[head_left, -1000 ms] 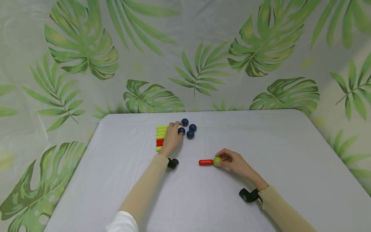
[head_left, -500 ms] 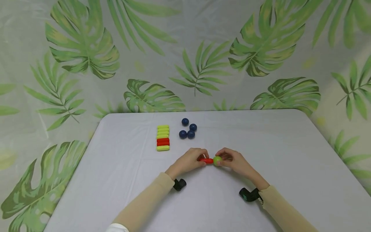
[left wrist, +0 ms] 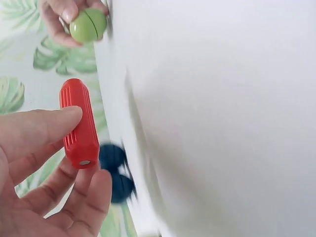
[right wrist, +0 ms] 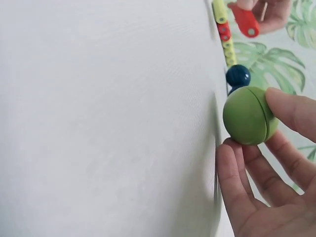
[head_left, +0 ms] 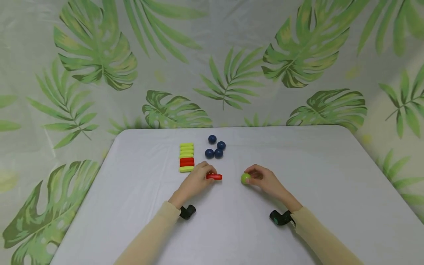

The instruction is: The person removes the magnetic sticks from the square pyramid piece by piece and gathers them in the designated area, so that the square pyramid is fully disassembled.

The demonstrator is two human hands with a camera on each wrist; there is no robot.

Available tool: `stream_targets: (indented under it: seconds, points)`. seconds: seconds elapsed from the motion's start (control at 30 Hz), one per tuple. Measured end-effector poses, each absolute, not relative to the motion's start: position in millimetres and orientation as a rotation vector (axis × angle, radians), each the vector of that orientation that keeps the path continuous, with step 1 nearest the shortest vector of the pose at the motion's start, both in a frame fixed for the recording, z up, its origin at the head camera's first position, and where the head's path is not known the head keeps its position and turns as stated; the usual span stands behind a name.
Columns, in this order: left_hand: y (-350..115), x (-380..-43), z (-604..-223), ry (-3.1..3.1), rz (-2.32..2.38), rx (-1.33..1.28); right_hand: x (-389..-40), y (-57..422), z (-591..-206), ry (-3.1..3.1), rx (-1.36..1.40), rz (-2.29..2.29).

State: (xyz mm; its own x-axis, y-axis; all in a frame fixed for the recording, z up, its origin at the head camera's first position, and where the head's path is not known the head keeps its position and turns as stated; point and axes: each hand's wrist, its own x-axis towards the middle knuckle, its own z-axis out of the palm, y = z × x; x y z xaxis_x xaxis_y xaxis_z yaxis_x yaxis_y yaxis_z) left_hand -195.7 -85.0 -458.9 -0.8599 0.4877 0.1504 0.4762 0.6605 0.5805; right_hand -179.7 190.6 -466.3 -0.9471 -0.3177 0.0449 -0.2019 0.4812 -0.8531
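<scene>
My left hand (head_left: 196,181) pinches a red ridged rod (left wrist: 81,123) between thumb and fingers; a small metal disc shows on the rod's near end in the left wrist view. To the right, my right hand (head_left: 267,181) holds a green ball (right wrist: 250,115) with a seam line, thumb on one side and fingertips below. In the head view the rod and the ball are apart, with a gap of bare cloth between them. Just beyond the left hand lies a row of yellow rods (head_left: 187,151) with red rods (head_left: 187,162) among them.
Several dark blue balls (head_left: 218,153) sit behind the hands, right of the row of rods. White cloth covers the table (head_left: 314,162). A leaf-print curtain (head_left: 232,36) hangs along its back edge. Each wrist wears a black camera (head_left: 188,212).
The left hand has come from the blue balls to the red rod at the green ball, then drawn the rod away leftward. The right hand, still holding the ball, has shifted slightly left.
</scene>
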Motion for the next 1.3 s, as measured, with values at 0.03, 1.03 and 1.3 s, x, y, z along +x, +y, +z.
stream_targets:
  seconds: [0.03,1.03,1.3]
  points:
    - [-93,-196,-459,2.879,0.983,0.795,-183,189,-467,2.605,-0.443,-1.478]
    - [-144,-204,-465,3.111,0.778,0.484,-258,139,-469,2.763,-0.271,-1.396]
    - [-149,-202,-451,3.052,0.786,0.439,-255,142,-466,2.753,-0.298,-1.371]
